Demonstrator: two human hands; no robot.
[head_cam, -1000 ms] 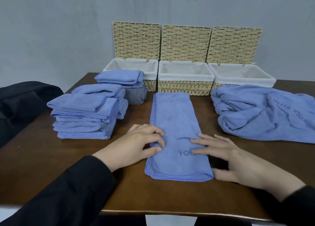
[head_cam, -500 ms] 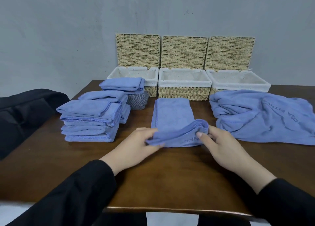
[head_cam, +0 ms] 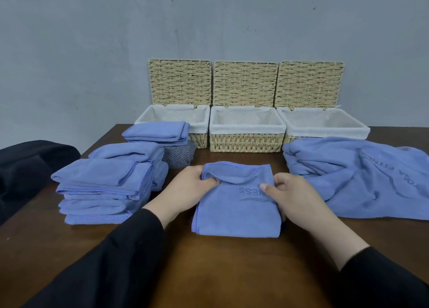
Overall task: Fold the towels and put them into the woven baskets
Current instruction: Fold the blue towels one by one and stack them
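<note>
A blue towel, folded over into a short rectangle, lies in the middle of the table in front of me. My left hand pinches its upper layer at the far left corner, fingers tucked under the fold. My right hand grips the towel's right edge, thumb on top by the embossed lettering. Three woven baskets with white liners stand open at the back: left, middle, right, lids leaning on the wall. No towel shows inside them.
A stack of folded blue towels sits at the left, with a further folded pile on a striped cloth behind it. Unfolded blue towels are heaped at the right. A black garment lies at the far left.
The long towel's near end has been lifted and laid over its far half, making it half as long. Both hands moved from the near part to its far corners.
</note>
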